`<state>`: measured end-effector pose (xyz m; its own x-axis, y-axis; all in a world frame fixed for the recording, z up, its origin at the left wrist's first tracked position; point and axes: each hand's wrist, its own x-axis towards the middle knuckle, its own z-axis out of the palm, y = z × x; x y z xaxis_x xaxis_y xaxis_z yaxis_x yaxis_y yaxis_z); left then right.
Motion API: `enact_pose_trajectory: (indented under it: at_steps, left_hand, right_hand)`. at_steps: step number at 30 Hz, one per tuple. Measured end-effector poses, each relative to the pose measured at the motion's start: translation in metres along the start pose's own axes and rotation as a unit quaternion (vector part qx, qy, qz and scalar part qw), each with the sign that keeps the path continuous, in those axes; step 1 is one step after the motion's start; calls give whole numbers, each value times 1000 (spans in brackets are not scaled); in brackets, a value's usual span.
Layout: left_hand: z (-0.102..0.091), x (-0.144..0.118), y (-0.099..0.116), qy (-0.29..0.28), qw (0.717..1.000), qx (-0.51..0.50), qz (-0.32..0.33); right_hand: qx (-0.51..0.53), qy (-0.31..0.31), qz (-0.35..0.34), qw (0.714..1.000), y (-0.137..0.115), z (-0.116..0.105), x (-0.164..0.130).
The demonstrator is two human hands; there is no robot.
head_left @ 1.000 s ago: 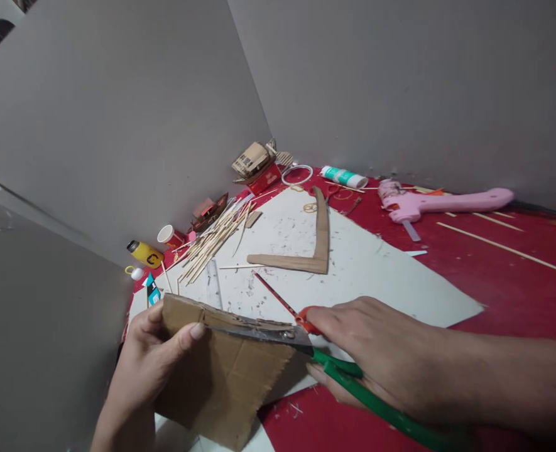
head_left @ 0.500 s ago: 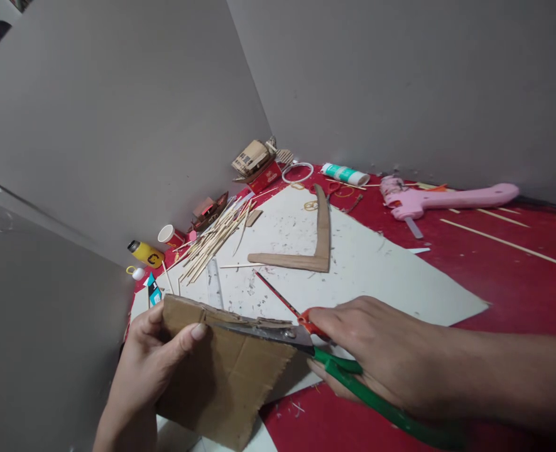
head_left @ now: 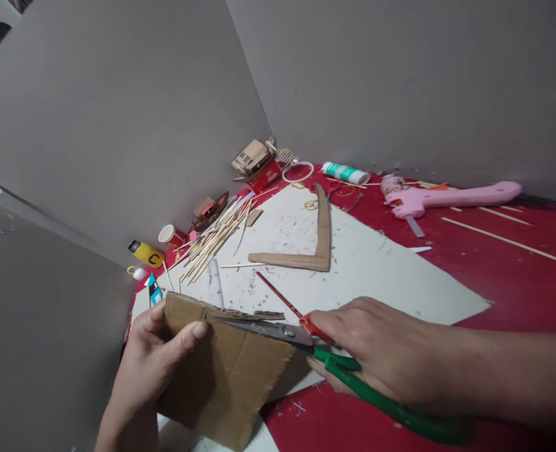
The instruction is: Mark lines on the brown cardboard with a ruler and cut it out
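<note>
My left hand (head_left: 167,345) pinches a brown cardboard piece (head_left: 240,376) by its upper left part, thumb on the near face. The sheet is held tilted above the table. In my right hand (head_left: 367,345) are scissors (head_left: 343,364) with green and orange-red handles, their blades lying along the cardboard's top edge. A thin, ragged cardboard strip (head_left: 263,315) curls up above the blades. Beyond my hands, an L-shaped cardboard piece (head_left: 323,238) lies flat on a white board (head_left: 381,270). A pencil (head_left: 278,292) points out from behind the scissors' handle.
Several thin wooden sticks (head_left: 216,242) are piled at the left, near a paper cup (head_left: 168,235) and a yellow bottle (head_left: 146,253). A pink glue gun (head_left: 447,198) rests on the red tabletop (head_left: 494,270) at right. Grey walls (head_left: 376,81) stand behind.
The scissor blades have come slightly closer together along the cardboard's top edge. The thin strip has lifted and separated a little more from the sheet. Both hands stay almost in place.
</note>
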<state>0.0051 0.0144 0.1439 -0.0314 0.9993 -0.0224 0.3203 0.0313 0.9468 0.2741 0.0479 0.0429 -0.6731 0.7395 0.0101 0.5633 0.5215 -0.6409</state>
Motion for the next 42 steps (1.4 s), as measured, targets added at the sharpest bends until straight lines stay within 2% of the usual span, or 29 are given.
enact_pose_trajectory:
  at_steps: [11,18,28,42]
  left_hand:
    - [7,2,-5,-22,999,-32,-10]
    - [10,-3,-4,-12,999,-31,0]
    - [9,-1,-4,-38,999,-21,7]
    - [7,3,-6,-62,997,-42,-29]
  right_hand:
    - [8,13,11,1000,-3,-2,1]
    - [44,5,-11,999,-3,2,-2]
    - [51,-3,-32,998,4,8,-3]
    - [50,-16,19,998,-4,-6,-3]
